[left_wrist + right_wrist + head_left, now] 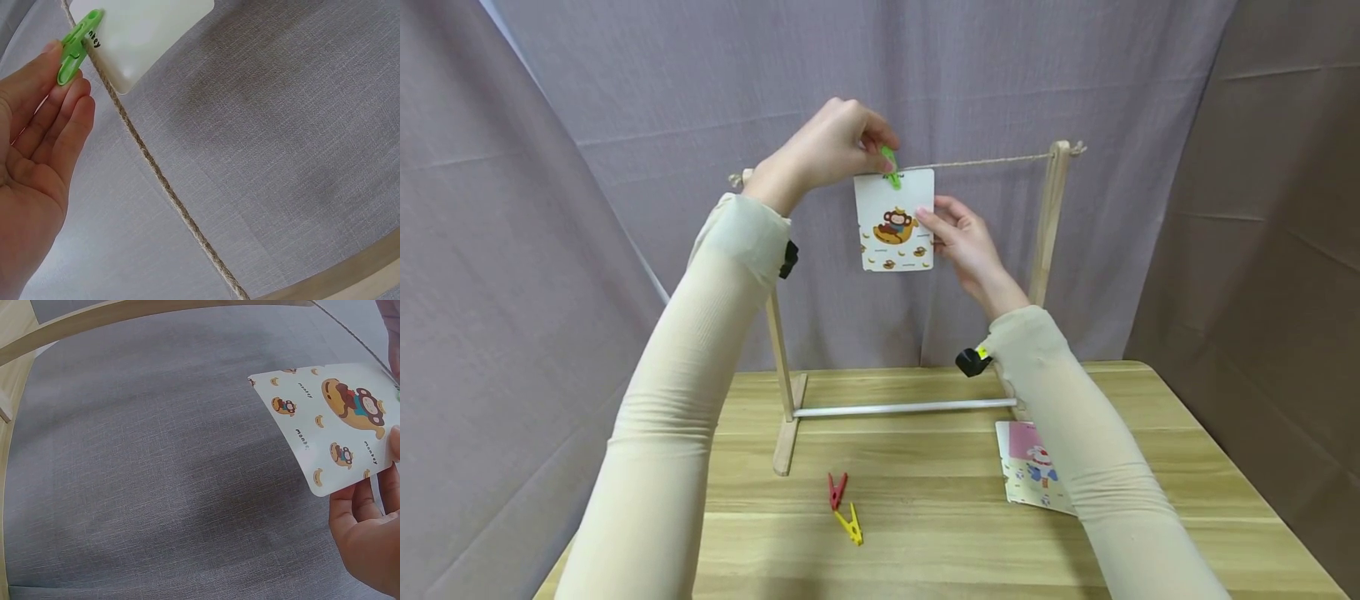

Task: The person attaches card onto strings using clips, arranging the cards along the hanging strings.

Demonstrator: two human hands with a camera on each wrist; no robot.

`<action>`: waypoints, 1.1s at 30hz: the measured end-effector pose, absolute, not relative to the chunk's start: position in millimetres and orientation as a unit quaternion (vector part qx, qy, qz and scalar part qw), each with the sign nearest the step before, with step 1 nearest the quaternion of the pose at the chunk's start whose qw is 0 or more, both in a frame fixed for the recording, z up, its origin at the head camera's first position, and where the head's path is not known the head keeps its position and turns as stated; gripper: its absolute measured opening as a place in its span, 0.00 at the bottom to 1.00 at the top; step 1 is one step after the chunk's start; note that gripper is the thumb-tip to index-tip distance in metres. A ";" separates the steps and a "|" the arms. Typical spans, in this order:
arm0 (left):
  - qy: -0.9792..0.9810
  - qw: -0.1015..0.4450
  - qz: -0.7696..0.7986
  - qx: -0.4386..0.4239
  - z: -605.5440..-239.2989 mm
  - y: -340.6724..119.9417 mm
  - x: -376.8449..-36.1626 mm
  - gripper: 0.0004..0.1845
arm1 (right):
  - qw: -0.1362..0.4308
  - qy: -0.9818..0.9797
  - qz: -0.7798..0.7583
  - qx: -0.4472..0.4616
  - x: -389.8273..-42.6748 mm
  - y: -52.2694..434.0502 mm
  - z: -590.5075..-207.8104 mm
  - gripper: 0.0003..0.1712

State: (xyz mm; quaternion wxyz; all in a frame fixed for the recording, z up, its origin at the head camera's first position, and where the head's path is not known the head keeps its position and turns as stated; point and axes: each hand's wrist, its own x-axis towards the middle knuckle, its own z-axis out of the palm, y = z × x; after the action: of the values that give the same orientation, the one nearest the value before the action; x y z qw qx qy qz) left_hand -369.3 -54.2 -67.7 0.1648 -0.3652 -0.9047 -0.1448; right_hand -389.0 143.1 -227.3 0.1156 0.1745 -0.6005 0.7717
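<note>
A white card (880,200) with a monkey on a banana hangs at the rope (985,161), its top edge against it. My left hand (842,146) pinches a green clothespin (892,171) between thumb and fingers; in the left wrist view the clothespin (80,47) sits across the rope (150,159) and the card's top edge. My right hand (966,246) holds the card's right edge between thumb and fingers. The right wrist view shows the card (312,419) tilted, with that hand (372,531) at its edge.
A wooden stand with a right post (1051,221) and a white lower bar (902,408) carries the rope. On the table (925,550) lie a red clothespin (837,492), a yellow clothespin (852,527) and a pink-and-yellow card (1026,479), partly behind the right sleeve. Grey curtain (700,83) hangs behind.
</note>
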 end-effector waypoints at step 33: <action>-0.900 0.171 -0.181 -0.357 -83.6 -57.8 -377.4 0.20 | 0.103 -0.611 0.766 0.172 -388.3 141.5 -231.3 0.09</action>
State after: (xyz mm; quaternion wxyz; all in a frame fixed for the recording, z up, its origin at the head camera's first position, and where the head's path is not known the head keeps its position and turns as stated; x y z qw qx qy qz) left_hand -377.4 -57.8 -83.6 0.1711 -0.3574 -0.9002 -0.1806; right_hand -388.3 141.5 -231.3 0.1033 0.1717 -0.6106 0.7662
